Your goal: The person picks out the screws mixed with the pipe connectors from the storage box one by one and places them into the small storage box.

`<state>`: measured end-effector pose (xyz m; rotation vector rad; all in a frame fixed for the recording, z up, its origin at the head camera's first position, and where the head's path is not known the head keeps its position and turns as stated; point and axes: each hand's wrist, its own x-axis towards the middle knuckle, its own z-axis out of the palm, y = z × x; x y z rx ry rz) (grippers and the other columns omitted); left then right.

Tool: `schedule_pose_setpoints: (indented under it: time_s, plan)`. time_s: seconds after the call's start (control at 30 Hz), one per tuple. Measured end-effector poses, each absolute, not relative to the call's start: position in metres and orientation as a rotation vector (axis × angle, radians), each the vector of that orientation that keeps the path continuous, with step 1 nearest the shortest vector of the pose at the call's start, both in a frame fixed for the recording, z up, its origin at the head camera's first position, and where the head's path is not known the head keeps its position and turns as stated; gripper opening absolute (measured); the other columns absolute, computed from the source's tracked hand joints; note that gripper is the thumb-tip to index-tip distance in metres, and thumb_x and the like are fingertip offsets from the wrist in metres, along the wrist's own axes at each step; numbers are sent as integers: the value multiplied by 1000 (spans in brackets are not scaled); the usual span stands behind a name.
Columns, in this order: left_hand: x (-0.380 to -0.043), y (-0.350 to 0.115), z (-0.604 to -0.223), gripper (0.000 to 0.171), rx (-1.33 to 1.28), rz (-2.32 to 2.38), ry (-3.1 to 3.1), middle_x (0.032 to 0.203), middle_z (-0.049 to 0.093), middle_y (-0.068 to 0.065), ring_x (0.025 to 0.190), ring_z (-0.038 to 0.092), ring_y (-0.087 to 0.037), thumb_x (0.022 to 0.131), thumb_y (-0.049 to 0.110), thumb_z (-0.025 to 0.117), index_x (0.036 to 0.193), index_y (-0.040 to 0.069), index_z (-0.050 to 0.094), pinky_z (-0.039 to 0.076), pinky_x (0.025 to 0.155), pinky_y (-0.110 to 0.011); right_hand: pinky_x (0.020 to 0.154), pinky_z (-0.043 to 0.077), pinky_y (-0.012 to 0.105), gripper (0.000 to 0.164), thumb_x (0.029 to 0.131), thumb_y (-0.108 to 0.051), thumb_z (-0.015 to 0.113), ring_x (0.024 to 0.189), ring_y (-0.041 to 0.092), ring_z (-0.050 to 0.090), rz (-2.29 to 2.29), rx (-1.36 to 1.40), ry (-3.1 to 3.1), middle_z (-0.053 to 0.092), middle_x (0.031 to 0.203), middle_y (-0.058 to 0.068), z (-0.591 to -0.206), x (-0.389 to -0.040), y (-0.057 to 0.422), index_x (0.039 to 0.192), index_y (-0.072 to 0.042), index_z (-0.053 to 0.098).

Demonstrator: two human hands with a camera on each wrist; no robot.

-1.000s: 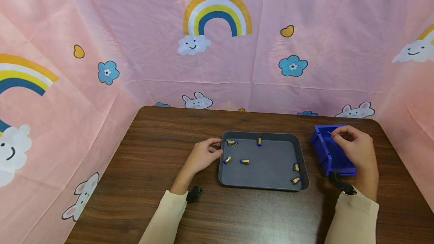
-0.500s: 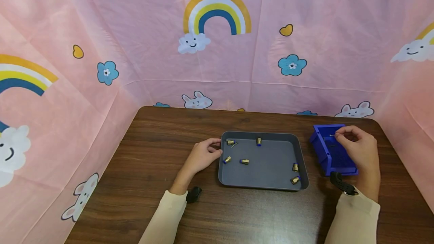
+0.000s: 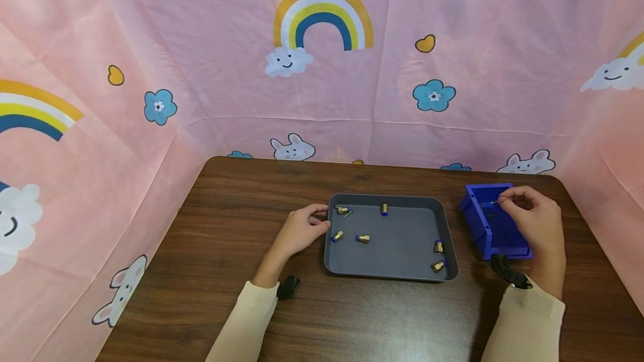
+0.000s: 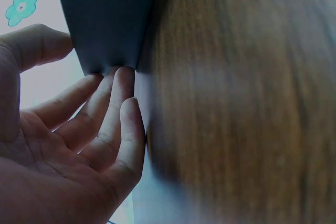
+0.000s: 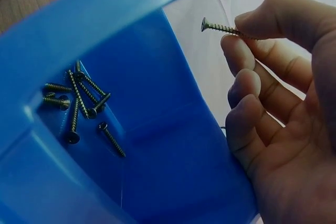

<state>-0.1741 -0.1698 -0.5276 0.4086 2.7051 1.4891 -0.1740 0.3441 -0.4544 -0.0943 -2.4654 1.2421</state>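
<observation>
In the right wrist view my right hand [image 5: 283, 77] pinches a countersunk screw [image 5: 218, 27] between thumb and index finger, its head pointing away from the fingertips. The head view has this hand over the right side of a blue plastic bin [image 3: 477, 219]. Several loose screws [image 5: 76, 114] lie on the bin's floor. My left hand [image 3: 302, 230] rests at the left wall of a dark grey tray [image 3: 402, 244]. In the left wrist view its thumb and fingertips touch the tray's outer side, with the fingers only slightly bent.
Several brass push-in fittings [image 3: 363, 238] with blue collars lie scattered in the tray. A small screw [image 3: 348, 214] lies beside one at the upper left. Everything stands on a dark wooden table [image 3: 241, 211], with a pink patterned cloth [image 3: 342, 88] behind and at both sides.
My right hand has moved slightly to the right over the bin, keeping hold of the screw. The left hand and the tray look the same.
</observation>
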Motion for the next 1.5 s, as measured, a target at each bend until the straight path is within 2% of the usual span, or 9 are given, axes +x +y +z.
schedule_pose_setpoints:
  time_s: [0.33,0.87,1.1,1.37,1.5]
  plan:
    - [-162,-157,-502,42,246,1459,2693,133,76,-11,103,78,-21,103,17,74,143,4,72,61,93,-48,72,44,13,13,100,-8,78,77,-4,61,1259,-96,-2466,66,83,-28,-453,-173,344,109,1,76]
    - [-160,-157,-498,42,233,1483,2674,133,76,-12,103,78,-22,102,17,75,142,3,72,61,94,-50,72,44,13,10,100,-9,78,77,-3,61,1266,-95,-2460,65,84,-27,-452,-173,343,107,-2,76]
    - [-160,-158,-499,42,231,1477,2672,133,76,-11,103,78,-22,103,18,75,143,4,72,61,94,-50,74,44,14,15,102,-13,78,80,-1,60,1273,-54,-2464,66,86,-27,-449,-175,336,109,0,75]
    - [-160,-158,-499,43,239,1481,2671,132,76,-11,102,78,-21,102,17,75,143,3,72,61,92,-49,73,44,13,13,101,-8,79,82,-3,59,1206,133,-2478,66,89,-24,-445,-183,315,110,0,77]
    - [-160,-158,-499,43,240,1483,2669,132,77,-11,102,78,-21,102,18,75,143,3,72,61,92,-49,77,45,12,14,100,-7,80,86,-3,59,1190,231,-2508,70,94,-17,-442,-186,303,113,-2,78]
